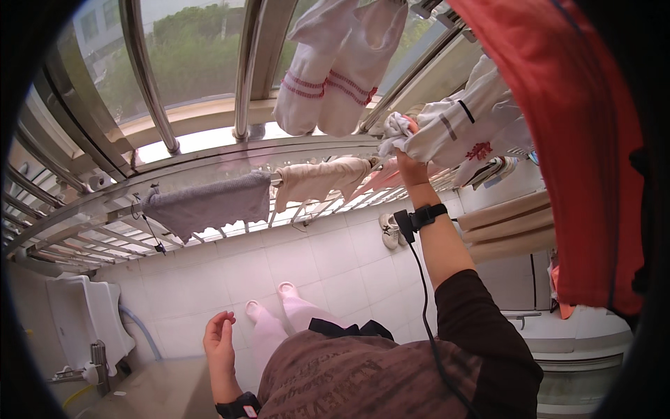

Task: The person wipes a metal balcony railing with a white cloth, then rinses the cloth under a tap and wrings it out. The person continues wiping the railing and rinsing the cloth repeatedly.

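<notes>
My right hand (410,170) reaches up and grips a bunched white sock (399,133); its fingertips are hidden in the cloth. Against that hand hangs more white cloth (450,129) with grey and black bars and a red design. Down by my waist, my left hand (220,342) is loosely closed, fingers curled to the thumb, with nothing visible in it. A pair of white socks (328,84) with red-trimmed bands hangs above and left of my right hand.
A grey towel (209,202) and a beige cloth (321,180) drape over the railing. Red clothing (579,153) hangs close on the right. White shoes (391,232) stand on the tiled floor, and a white sink (87,321) is at left. Metal window bars (146,77) rise ahead.
</notes>
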Tool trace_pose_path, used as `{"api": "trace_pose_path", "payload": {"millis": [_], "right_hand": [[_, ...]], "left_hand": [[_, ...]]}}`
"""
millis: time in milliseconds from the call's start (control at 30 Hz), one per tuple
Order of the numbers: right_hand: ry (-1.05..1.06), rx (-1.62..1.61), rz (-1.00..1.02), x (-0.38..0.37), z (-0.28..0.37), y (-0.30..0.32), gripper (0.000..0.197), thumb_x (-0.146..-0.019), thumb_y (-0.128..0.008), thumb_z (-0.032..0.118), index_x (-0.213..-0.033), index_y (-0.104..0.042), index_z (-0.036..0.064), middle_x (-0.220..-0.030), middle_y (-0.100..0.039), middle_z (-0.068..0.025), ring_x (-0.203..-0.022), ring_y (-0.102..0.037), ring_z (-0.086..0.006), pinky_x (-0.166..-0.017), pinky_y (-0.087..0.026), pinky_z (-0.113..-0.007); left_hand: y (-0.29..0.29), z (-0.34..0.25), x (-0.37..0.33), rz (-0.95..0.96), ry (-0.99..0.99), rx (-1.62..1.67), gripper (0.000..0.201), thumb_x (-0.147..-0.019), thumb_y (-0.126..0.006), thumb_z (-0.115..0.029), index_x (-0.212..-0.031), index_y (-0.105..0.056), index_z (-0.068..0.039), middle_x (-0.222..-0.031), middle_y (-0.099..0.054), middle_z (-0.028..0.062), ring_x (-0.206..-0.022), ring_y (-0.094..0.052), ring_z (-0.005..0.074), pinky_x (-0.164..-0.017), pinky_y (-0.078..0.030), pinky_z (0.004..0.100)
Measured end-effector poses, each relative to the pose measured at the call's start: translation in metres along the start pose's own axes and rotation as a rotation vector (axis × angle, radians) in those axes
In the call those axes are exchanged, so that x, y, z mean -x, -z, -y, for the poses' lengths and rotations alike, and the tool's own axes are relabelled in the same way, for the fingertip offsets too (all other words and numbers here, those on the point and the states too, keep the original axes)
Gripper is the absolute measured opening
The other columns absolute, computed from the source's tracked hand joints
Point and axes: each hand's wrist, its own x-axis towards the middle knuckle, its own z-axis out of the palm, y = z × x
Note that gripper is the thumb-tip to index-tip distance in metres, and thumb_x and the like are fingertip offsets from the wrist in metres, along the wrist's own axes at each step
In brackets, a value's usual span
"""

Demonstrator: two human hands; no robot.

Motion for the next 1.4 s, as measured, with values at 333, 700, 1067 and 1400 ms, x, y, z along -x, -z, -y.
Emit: {"api": "trace_pose_path", "payload": {"millis": [333,700,1067,1400], "right_hand": [[-0.875,-0.795,0.105,0.042,-0.039,0.019,0.03,-0.08,-0.064,0.011,-0.108,-0.057,0.0044,-0.085,-0.06,-0.004,-0.073,-0.059,-0.0173,-0.069,-0.048,-0.031],[-1.543,-1.916,1.026,0.156,0.203,-0.12,0.04,-0.088,-0.045,0.024,-0.12,-0.05,0.0022,-0.113,-0.057,-0.0135,-0.102,-0.056,-0.0263,-0.084,-0.049,-0.037],[-1.584,-2.042,1.498,0.125,0.468,-0.229,0.038,-0.083,-0.045,0.015,-0.117,-0.05,-0.001,-0.12,-0.054,-0.0143,-0.111,-0.052,-0.0279,-0.1,-0.038,-0.041],[-1.324,-2.011,1.841,0.106,0.701,-0.302,0.049,-0.08,-0.053,0.017,-0.124,-0.047,-0.0018,-0.123,-0.055,-0.0131,-0.116,-0.05,-0.0268,-0.101,-0.036,-0.039]], "left_hand": [[-0.042,0.008,0.006,0.026,-0.033,-0.005,0.022,-0.091,-0.053,-0.006,-0.112,-0.055,0.001,-0.108,-0.062,0.0087,-0.1,-0.057,0.0156,-0.091,-0.043,0.0289],[-0.005,0.034,0.061,-0.256,-0.059,0.014,0.026,-0.092,-0.053,-0.006,-0.116,-0.052,0.001,-0.111,-0.06,0.0101,-0.103,-0.056,0.0182,-0.093,-0.043,0.0301],[0.129,0.04,0.073,-0.504,-0.155,0.376,0.034,-0.088,-0.055,-0.001,-0.121,-0.047,0.0,-0.12,-0.055,0.0116,-0.106,-0.056,0.0195,-0.093,-0.043,0.0308],[0.316,-0.019,0.024,-0.487,-0.307,0.977,0.046,-0.089,-0.062,-0.029,-0.123,-0.039,-0.008,-0.122,-0.049,0.0029,-0.113,-0.048,0.0154,-0.091,-0.041,0.036]]}}
